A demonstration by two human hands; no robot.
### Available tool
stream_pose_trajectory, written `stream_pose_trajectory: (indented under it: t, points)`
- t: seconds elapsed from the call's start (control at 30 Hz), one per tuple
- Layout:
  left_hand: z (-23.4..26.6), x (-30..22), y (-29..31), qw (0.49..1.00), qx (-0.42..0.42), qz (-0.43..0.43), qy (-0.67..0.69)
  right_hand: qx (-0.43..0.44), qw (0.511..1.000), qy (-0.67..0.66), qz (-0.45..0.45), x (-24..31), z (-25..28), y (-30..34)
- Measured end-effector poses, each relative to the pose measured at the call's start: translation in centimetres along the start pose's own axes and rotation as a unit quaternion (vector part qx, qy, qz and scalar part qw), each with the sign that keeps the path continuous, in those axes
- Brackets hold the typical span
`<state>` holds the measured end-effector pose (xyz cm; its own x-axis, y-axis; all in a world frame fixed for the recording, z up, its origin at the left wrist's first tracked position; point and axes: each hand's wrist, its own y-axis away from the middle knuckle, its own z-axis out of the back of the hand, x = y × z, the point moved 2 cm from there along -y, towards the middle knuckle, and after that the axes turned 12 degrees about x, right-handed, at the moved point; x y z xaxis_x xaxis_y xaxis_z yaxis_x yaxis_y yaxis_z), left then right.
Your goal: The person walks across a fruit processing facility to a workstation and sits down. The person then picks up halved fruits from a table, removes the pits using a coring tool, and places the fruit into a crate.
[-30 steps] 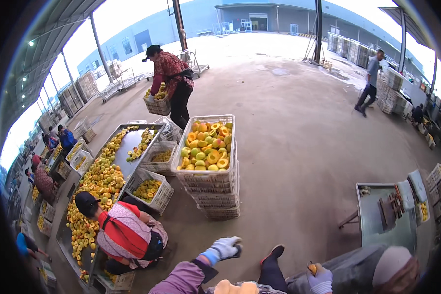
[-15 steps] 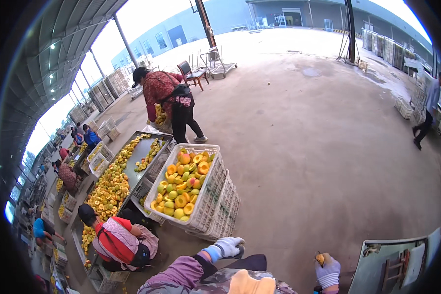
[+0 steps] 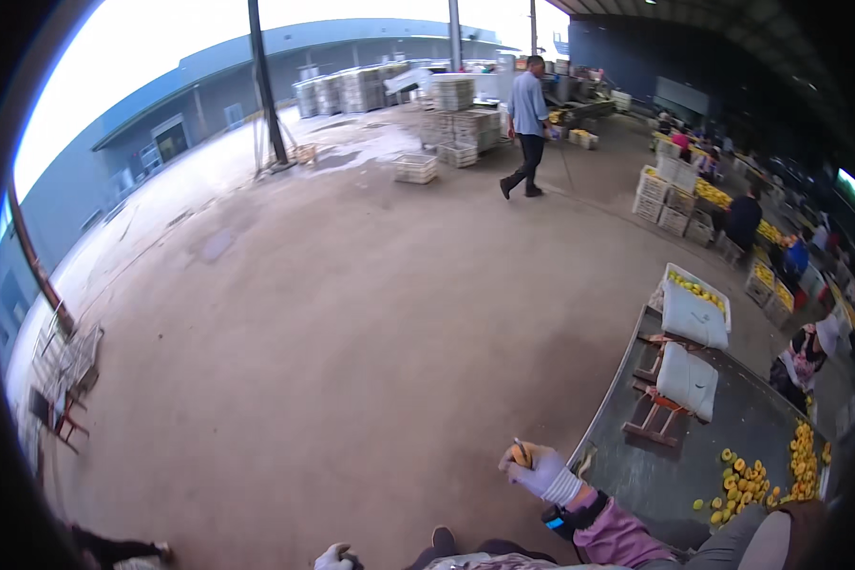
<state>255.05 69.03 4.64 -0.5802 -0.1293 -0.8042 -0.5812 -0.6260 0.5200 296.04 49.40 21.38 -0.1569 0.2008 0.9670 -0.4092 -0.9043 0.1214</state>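
At the lower right, my right hand (image 3: 547, 474), in a pale glove with a ribbed white cuff, is closed around a small orange-brown thing (image 3: 521, 454) with a dark part sticking up; its kind is not clear. The hand hovers beside the near-left edge of a dark metal-topped table (image 3: 627, 480). My left hand (image 3: 334, 559), gloved in white and grey, shows only in part at the bottom edge, and its fingers are mostly cut off. Halved yellow-orange fruit (image 3: 743, 486), looking like peaches, lies loose on the table to the right of my right forearm.
Two wooden stools with pale cushions (image 3: 689, 380) rest on the table. Behind them sits a white crate of fruit (image 3: 698, 285). Stacked crates (image 3: 670, 195) and seated people (image 3: 798, 361) line the right. A person in a blue shirt (image 3: 528, 109) walks across the concrete floor (image 3: 342, 323).
My view has swung to the right, bringing the metal table and stools in. The full crate stack by my left hand has left the picture. My right hand still holds the small thing.
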Motion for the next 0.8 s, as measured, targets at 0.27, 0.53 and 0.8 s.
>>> stream_pose_trajectory:
  t: [0.27, 0.53, 0.8]
  points:
    - [-2.3, -29.9, -20.1, 0.923, 0.153, -0.171, -0.31, -0.201, 0.976, -0.045, -0.064, -8.2, 6.9, -6.5]
    - [-7.0, -41.7, -39.9, 0.926, 0.258, -0.161, -0.223, -0.14, 0.989, -0.026, -0.027, -7.6, 18.2, -31.9]
    - [-8.6, -56.9, -55.7, 0.929, 0.328, -0.167, 0.045, 0.171, 0.984, -0.008, 0.057, 0.6, 22.3, -58.6]
